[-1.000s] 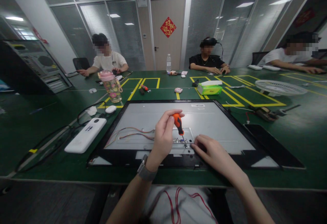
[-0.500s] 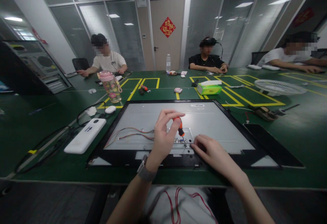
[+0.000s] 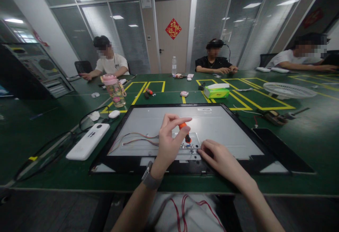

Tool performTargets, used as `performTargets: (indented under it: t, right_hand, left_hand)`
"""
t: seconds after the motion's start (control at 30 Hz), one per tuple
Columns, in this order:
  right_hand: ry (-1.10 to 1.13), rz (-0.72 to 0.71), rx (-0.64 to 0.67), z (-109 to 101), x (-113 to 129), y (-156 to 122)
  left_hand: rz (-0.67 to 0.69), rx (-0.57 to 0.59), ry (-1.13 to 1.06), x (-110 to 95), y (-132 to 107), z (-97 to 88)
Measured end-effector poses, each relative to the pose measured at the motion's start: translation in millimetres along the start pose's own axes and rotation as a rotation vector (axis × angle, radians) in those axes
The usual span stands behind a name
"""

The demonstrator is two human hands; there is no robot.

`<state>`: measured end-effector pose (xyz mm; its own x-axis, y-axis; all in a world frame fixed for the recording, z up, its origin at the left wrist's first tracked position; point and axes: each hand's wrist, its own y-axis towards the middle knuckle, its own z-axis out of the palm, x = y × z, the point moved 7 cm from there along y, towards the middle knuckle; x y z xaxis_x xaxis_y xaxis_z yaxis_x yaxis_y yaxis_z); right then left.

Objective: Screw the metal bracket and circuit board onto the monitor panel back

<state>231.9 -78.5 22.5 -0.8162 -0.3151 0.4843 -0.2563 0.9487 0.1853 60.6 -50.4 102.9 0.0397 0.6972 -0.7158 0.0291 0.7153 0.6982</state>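
Note:
A black-framed monitor panel (image 3: 238, 133) lies face down on the green table, its grey metal back up. My left hand (image 3: 169, 142) is closed round an orange-handled screwdriver (image 3: 184, 131), whose tip stands on a small circuit board (image 3: 189, 146) near the panel's front edge. My right hand (image 3: 218, 158) rests on the panel just right of the tip, fingers curled down against the board area. Thin coloured wires (image 3: 135, 138) run left from the board.
A white power bank (image 3: 88, 140) and black cables (image 3: 47, 150) lie at left, a pink-lidded bottle (image 3: 116, 90) behind them. A green tissue pack (image 3: 217, 91), a fan grille (image 3: 287, 90) and a black slab (image 3: 280, 149) lie to the right. Three people sit at the far side.
My left hand has rolled over the screwdriver handle, now covering more of it, while the tip stays on the same spot. My right hand has hardly moved.

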Motion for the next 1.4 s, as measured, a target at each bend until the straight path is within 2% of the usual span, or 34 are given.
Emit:
performTargets:
  t: [0.2,0.4,0.6,0.8,0.97,1.13,1.33,1.4]
  right_hand:
    - [0.012,-0.007,-0.007,0.1,0.6,1.5]
    - [0.008,-0.011,-0.012,-0.7,0.3,1.4]
    - [0.010,-0.006,-0.007,0.1,-0.1,1.8]
    - [0.008,-0.009,-0.022,-1.1,0.4,0.6]
    - [0.011,-0.009,-0.014,-0.8,0.1,0.4]
    - [0.002,-0.010,-0.006,0.9,0.0,1.6]
    - [0.023,-0.011,-0.017,0.2,0.2,0.5]
    - [0.024,-0.008,-0.014,0.5,0.4,0.5]
  left_hand:
    - [-0.066,0.051,-0.051,2.2,0.2,3.6]
    - [-0.006,-0.002,0.015,1.4,0.3,0.4]
    - [-0.069,0.048,-0.047,1.5,1.4,3.1]
    - [-0.015,-0.017,0.009,-0.4,1.4,-1.9]
    - [-0.078,0.038,-0.080,1.9,1.0,1.8]
    - [0.005,-0.001,-0.007,0.0,0.7,-0.9]
    - [-0.095,0.034,-0.070,1.9,0.6,1.3]
    - [-0.088,0.025,-0.055,1.0,0.5,0.6]
